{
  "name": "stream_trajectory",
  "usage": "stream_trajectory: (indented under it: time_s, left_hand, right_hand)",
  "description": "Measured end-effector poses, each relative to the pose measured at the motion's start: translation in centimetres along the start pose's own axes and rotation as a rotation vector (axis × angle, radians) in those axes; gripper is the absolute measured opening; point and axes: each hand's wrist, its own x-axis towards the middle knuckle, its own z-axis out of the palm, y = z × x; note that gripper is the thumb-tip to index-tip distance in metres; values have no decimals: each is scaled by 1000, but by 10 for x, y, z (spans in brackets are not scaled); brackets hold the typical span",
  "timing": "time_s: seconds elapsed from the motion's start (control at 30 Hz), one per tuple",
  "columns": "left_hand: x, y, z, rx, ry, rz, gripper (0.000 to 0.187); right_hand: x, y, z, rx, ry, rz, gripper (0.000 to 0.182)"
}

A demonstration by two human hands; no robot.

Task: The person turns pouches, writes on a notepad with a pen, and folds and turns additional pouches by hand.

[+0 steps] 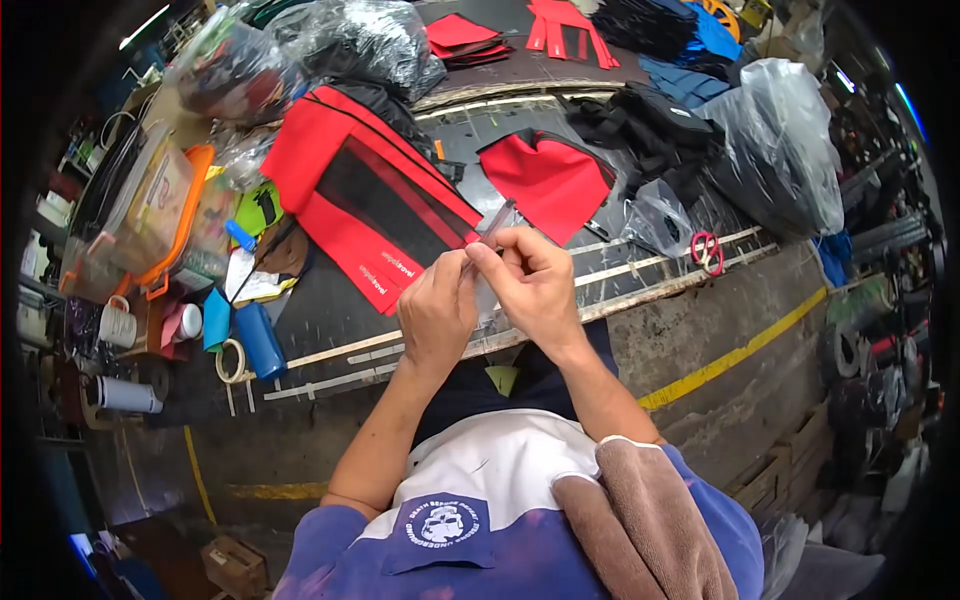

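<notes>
Over the table's near edge, my left hand (438, 312) and my right hand (533, 287) meet, both closed in a pinch. Between their fingertips is a thin, greyish, partly see-through strip (497, 221), whose exact kind I cannot make out. My fingers hide much of it. Just beyond my left hand lies a red fabric panel (330, 225) with a black mesh window and pale lettering along its lower edge. Past my right hand rests another red fabric piece (550, 185) with black edging.
Pink-handled scissors (707, 254) and a clear plastic bag (660, 215) lie to the right. At the left are a masking tape roll (231, 361), a blue case (260, 340) and an orange-rimmed plastic box (185, 215). More red pieces (465, 40) are stacked at the back.
</notes>
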Motion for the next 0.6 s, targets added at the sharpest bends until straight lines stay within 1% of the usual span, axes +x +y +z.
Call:
stream_trajectory:
  time_s: [0.07, 0.1, 0.17, 0.2, 0.23, 0.3, 0.33, 0.4, 0.43, 0.47, 0.53, 0.6]
  left_hand:
    - [4, -1, 6, -11, -14, 45, 11]
    - [6, -8, 13, -194, -29, -104, 15]
    - [9, -24, 22, -548, -53, -408, 22]
    - [9, -32, 21, -542, -53, -409, 22]
    - [9, -42, 18, -1085, -117, -599, 28]
    - [8, -54, 14, -2191, -245, -935, 40]
    - [8, -54, 15, -2192, -247, -939, 40]
    - [9, -51, 18, -2278, -348, -839, 50]
    - [9, -48, 19, -2319, -398, -787, 55]
    - [10, -44, 21, -2322, -402, -791, 55]
    - [8, -29, 23, -2221, -467, -787, 56]
    - [5, -16, 27, -2170, -505, -789, 57]
  right_hand:
    - [-1, -6, -9, 191, 142, -59, 11]
    - [1, -10, -12, 289, 210, -95, 12]
    - [7, -8, -44, 580, 316, -130, 11]
    - [13, -4, -59, 648, 368, -163, 12]
    - [16, 0, -68, 715, 418, -195, 12]
    - [12, 1, -76, 689, 402, -191, 13]
    - [6, 1, -78, 660, 394, -190, 14]
    - [-8, -1, -76, 621, 392, -188, 15]
    - [-18, -4, -66, 588, 320, -65, 19]
    - [-22, -4, -55, 553, 249, 58, 23]
    - [-27, 15, -35, 357, 114, 16, 34]
    - [-28, 25, -27, 314, 109, 13, 35]
